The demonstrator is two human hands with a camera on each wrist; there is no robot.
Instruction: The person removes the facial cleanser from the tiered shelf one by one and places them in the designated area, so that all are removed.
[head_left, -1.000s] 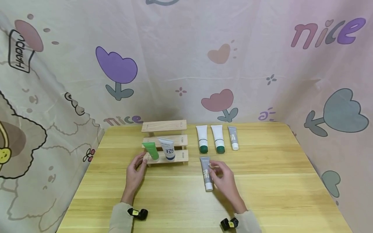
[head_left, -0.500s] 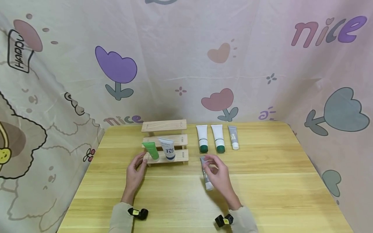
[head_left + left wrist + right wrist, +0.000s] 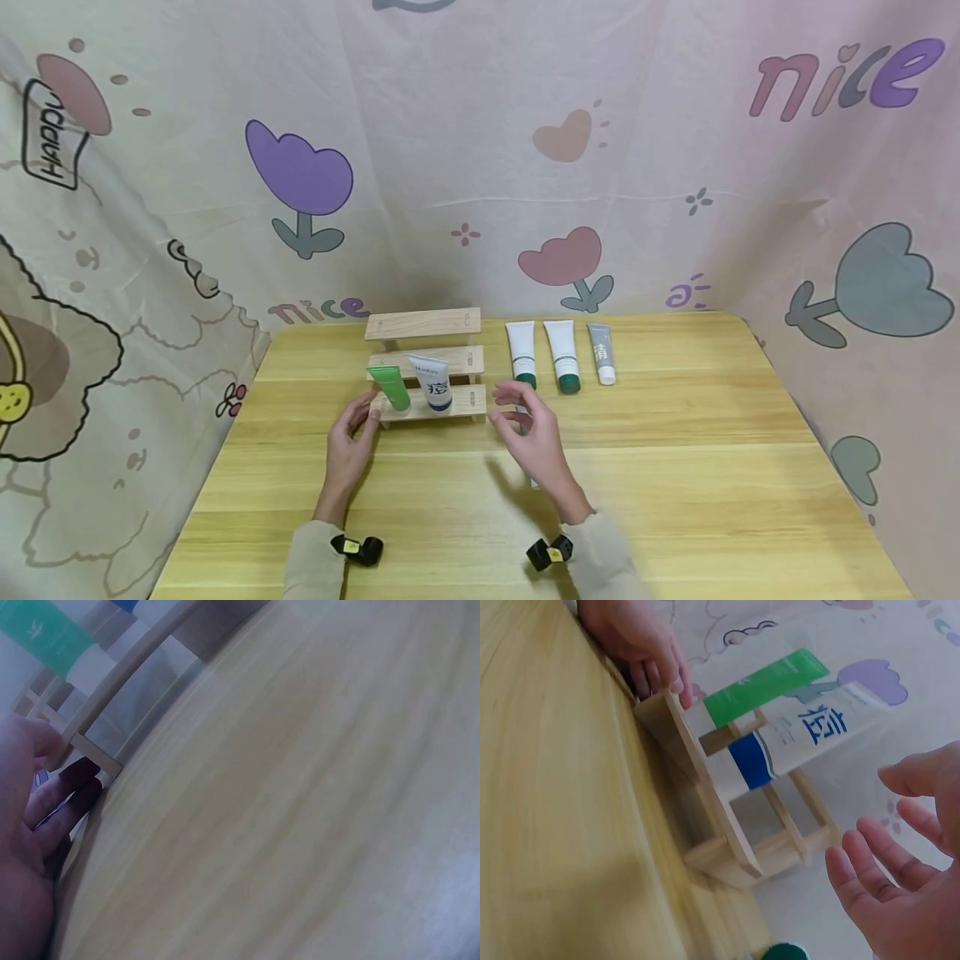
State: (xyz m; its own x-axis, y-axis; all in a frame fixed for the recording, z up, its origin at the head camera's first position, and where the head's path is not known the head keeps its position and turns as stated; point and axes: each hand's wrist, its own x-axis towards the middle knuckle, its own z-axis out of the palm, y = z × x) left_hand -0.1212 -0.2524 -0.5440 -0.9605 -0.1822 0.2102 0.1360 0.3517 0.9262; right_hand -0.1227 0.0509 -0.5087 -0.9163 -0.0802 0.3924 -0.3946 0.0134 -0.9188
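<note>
A three-step wooden display rack (image 3: 423, 323) stands left of centre in the head view. On its lowest step stand a green tube (image 3: 392, 390) and a white tube with blue print (image 3: 432, 385), both cap down. My left hand (image 3: 349, 443) grips the left end of that step, thumb in front; in the left wrist view its fingers (image 3: 64, 802) reach behind the rack's leg. My right hand (image 3: 534, 442) hovers right of the rack, fingers bent, thumb apart, holding nothing. Beneath it lies a grey tube (image 3: 535, 484), mostly hidden by the hand.
Two white tubes with green caps (image 3: 521, 346) and a smaller grey tube (image 3: 602, 353) lie in a row at the back, right of the rack. A printed cloth (image 3: 450, 167) hangs behind and beside the wooden table (image 3: 675, 467).
My right hand has moved left from beside the front grey tube, across it and towards the rack, covering most of the tube. My left hand and the rack have stayed put.
</note>
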